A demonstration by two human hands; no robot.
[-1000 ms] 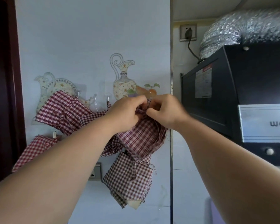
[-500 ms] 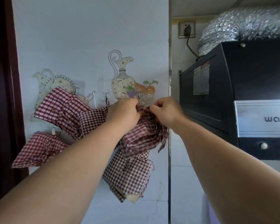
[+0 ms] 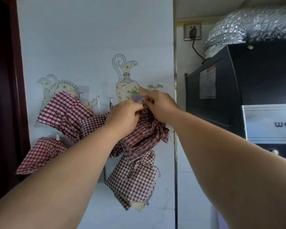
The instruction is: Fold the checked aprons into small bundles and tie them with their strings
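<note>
Centre of the frame, against the wall (image 3: 89, 47): the left hand (image 3: 125, 117) clutches the top of a bunched checked apron (image 3: 144, 138). The right hand (image 3: 161, 107) touches the same spot, one finger stretched upward; whether it grips cannot be told. A folded bundle (image 3: 134, 179) hangs below, and more aprons (image 3: 66, 111) hang at the left.
</note>
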